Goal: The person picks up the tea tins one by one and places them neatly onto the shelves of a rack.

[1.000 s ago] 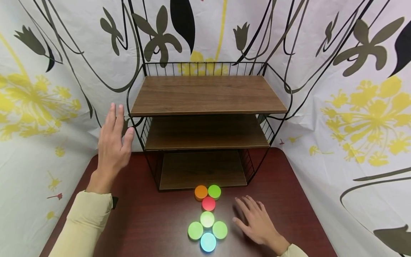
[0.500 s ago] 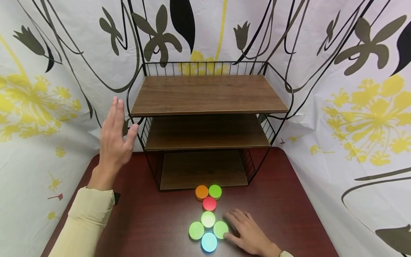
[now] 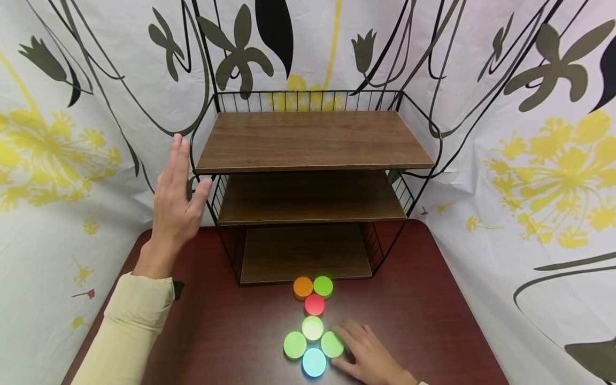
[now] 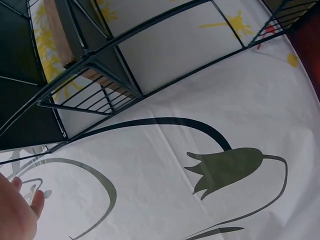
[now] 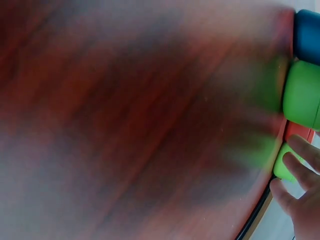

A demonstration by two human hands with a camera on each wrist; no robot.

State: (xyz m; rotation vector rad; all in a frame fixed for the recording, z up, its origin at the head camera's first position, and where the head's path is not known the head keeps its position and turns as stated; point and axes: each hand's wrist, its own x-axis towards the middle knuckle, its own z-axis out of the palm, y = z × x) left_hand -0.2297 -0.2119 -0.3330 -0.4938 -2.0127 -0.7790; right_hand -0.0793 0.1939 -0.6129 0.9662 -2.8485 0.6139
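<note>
My right hand (image 3: 368, 353) is at a small light green cylinder (image 3: 330, 346), the right one of a cluster on the table. Its fingers curl over the far right edge and the thumb lies at the near edge. In the right wrist view, several fingers (image 5: 302, 172) show beside the green cylinder (image 5: 302, 95); the thumb is hidden. A blue cylinder (image 3: 314, 362), a pale green one (image 3: 313, 328) and another light green one (image 3: 294, 345) stand close around it. My left hand (image 3: 175, 198) is raised, fingers straight and holding nothing, left of the shelf rack.
A three-tier rack with wooden shelves (image 3: 315, 140) and black wire sides stands at the back of the dark red table (image 3: 409, 299). Orange (image 3: 303, 287), green (image 3: 323, 287) and red (image 3: 315, 304) cylinders lie before its bottom shelf. A flower-patterned curtain (image 3: 520, 203) surrounds the table.
My right hand has moved left and slightly nearer, from the table onto the right light green cylinder. My left hand has risen slightly and shifted right. The cylinders keep their arrangement.
</note>
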